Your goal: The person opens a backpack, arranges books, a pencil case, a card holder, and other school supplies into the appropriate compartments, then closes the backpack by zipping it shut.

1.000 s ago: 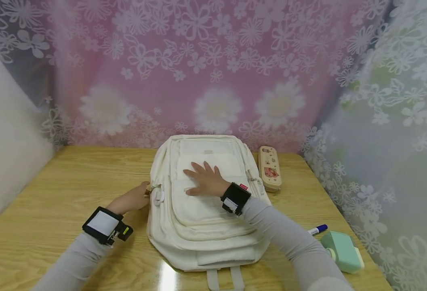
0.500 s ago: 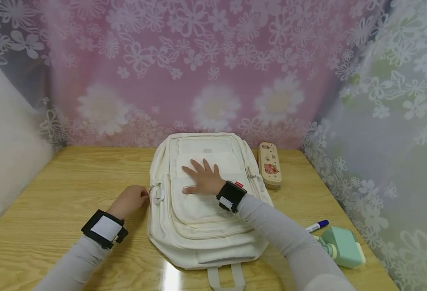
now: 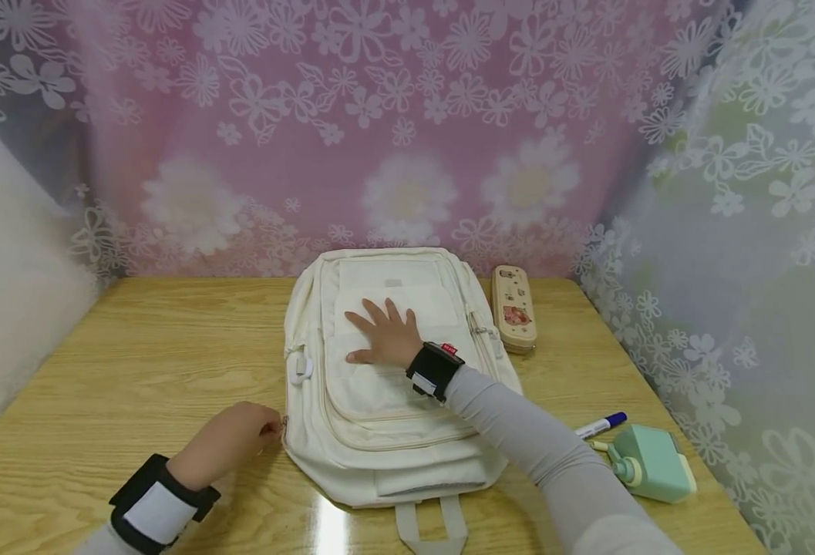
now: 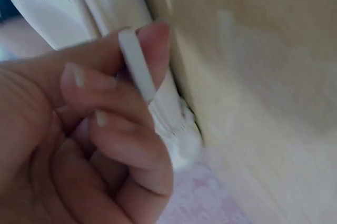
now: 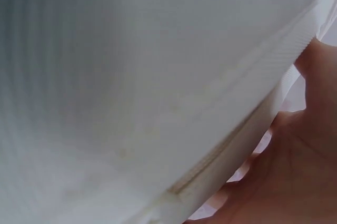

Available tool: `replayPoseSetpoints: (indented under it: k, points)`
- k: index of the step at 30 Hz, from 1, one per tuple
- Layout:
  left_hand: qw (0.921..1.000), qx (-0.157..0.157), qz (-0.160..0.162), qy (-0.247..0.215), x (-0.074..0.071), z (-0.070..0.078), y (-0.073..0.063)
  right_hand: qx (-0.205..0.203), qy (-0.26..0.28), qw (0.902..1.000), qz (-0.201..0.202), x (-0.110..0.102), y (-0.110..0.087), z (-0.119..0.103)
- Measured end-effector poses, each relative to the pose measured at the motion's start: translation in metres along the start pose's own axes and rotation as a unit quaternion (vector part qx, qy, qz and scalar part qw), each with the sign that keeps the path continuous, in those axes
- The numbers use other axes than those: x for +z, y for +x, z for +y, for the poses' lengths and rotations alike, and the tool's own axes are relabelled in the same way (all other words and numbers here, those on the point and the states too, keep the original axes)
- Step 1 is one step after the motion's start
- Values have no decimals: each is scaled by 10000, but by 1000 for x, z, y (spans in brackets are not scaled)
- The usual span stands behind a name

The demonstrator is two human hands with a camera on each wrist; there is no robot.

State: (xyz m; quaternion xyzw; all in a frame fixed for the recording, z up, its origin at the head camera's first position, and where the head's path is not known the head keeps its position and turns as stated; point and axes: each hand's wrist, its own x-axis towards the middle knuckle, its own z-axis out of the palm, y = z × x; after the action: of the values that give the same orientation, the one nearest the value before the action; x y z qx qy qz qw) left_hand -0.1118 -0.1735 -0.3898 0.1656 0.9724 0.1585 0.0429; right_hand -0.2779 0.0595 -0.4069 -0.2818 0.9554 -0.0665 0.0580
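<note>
A cream backpack lies flat on the wooden table, its grab handle toward me. At its left edge, low on the side, my left hand pinches a zipper pull. The left wrist view has this zipper pull as a flat pale tab between thumb and forefinger, the other fingers curled into the palm. My right hand rests on the front pocket with fingers spread. In the right wrist view, white fabric with a zipper seam fills most of the picture beside the palm.
Beyond the bag's right side is a beige pencil case with printed pictures. A blue-capped marker and a mint-green bottle lie near the table's right edge. A white buckle sits on the bag's left side.
My left hand has slid toward me along the bag's left edge, from beside the buckle to near the lower corner. The right hand has kept its place on the bag.
</note>
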Motion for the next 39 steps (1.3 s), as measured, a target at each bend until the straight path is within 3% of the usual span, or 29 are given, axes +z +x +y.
replayPoseSetpoints:
  k: [6,10,12,15,17,20,22,24,28,30,33,35,39]
  points:
    - [9963,633,-314,-495,3,13,-24,148,-158,9998,10,0,-4,-4]
    - [9849,1117,-628,-1160,8,28,-25,260,-190,9995,-2,-6,-8,-9]
    - [9785,1217,-763,-1477,11,37,-23,298,-271,9992,29,-7,-9,-9]
    - [9718,1073,-852,-1917,14,47,-20,277,-241,9993,-1,-9,-8,-8]
    - [9718,856,-788,-2053,13,49,-20,157,-92,9998,-128,-10,-6,-4]
    - [9708,589,-733,-2205,10,46,-23,35,350,9980,-516,-33,-15,-11]
    - [9658,466,-851,-2406,8,41,-26,-347,603,9958,-593,-51,-31,-23]
    - [9534,362,-1079,-2794,8,35,-30,-873,702,9920,-584,-70,-57,-44]
    - [9174,170,-1512,-3678,5,26,-36,-2190,363,9728,-669,-79,-110,-85]
    - [9091,86,-1526,-3875,1,25,-37,-2503,65,9643,-861,-74,-130,-102]
    - [9086,-40,-1400,-3934,-4,29,-38,-2727,-387,9581,-783,-57,-146,-117]
    - [9118,-4,-1343,-3881,-6,33,-37,-2666,-542,9609,-512,-45,-148,-121]
    - [9089,297,-1440,-3901,-8,31,-37,-2542,-450,9661,-14,-28,-144,-122]
